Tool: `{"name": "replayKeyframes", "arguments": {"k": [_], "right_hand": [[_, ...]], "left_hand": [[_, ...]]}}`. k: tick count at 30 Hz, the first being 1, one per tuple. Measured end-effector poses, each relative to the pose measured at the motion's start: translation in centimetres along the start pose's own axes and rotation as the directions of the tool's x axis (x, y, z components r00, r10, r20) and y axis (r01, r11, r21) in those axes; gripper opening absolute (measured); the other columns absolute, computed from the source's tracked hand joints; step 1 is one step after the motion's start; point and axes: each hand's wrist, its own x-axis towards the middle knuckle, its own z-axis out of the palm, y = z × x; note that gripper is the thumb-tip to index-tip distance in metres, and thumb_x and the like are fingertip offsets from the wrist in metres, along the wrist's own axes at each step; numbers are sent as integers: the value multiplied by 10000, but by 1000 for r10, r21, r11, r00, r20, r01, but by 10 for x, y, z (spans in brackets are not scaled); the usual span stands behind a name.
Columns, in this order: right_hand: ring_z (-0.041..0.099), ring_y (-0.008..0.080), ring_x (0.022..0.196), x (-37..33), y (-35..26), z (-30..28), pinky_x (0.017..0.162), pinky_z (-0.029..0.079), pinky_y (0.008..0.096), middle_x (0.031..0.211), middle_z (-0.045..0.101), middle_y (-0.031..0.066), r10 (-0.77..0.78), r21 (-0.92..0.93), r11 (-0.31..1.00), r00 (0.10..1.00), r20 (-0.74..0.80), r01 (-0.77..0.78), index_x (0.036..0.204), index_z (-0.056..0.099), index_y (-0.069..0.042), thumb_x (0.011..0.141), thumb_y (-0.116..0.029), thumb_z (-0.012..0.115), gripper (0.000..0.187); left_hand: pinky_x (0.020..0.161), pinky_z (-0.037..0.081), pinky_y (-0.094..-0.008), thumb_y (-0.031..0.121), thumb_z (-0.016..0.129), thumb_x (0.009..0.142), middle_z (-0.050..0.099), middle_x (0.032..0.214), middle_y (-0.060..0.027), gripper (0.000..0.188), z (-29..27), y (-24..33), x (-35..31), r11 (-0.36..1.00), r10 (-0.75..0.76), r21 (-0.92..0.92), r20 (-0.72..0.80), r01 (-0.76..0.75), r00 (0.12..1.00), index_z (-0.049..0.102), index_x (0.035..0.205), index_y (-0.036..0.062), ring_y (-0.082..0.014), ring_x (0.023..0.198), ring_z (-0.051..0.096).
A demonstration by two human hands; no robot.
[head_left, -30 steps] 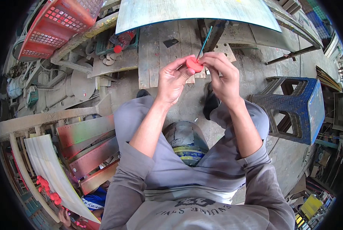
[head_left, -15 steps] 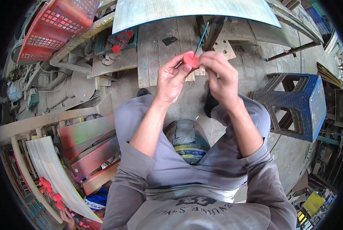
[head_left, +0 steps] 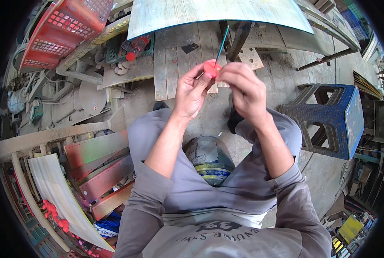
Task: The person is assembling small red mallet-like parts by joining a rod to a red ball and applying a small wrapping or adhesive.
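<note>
Out in front of my knees, my left hand (head_left: pixel 191 91) pinches a small round red disc (head_left: pixel 211 69) between thumb and fingers. A thin teal stick (head_left: pixel 222 45) slants up and away from the disc; its lower end is hidden near the fingers of my right hand. My right hand (head_left: pixel 244 88) is closed at the disc's right edge, fingertips bunched and slightly blurred. What those fingertips hold, if anything, cannot be made out.
A pale board (head_left: pixel 217 19) lies across the far side. To the right stands a blue stool (head_left: pixel 329 118); between my legs is a paint-stained bucket (head_left: pixel 209 157). Red crates (head_left: pixel 67 26) are far left. Near left, painted boards (head_left: pixel 106 178) lean beside red pieces (head_left: pixel 50 209) on a pale panel (head_left: pixel 56 182).
Both hands and the disc have shifted very slightly left, and the stick's top has moved left too. Another person's hand at the lower left has gone from view.
</note>
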Motion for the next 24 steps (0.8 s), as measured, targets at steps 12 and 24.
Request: {"name": "replayKeyframes", "arguments": {"k": [12,24], "right_hand": [[623,269,881,-4,28,-5,767,493,315,937,634,124,221,-107,969,975,-29,-223,901,657,-4,773,90,584,175],[617,241,872,0,12,0,749,497,311,957,605,111,195,59,980,976,-100,-190,937,653,-4,790,74,611,172]], "left_hand": [[979,464,-366,167,577,922,590,1174,-111,379,0,1,0,995,-26,-100,17,28,1000,518,1241,-29,-198,1071,578],[939,485,-364,128,523,952,608,1115,-144,318,2,1,5,999,-21,30,-8,21,1000,475,1224,-28,-214,1026,605]]}}
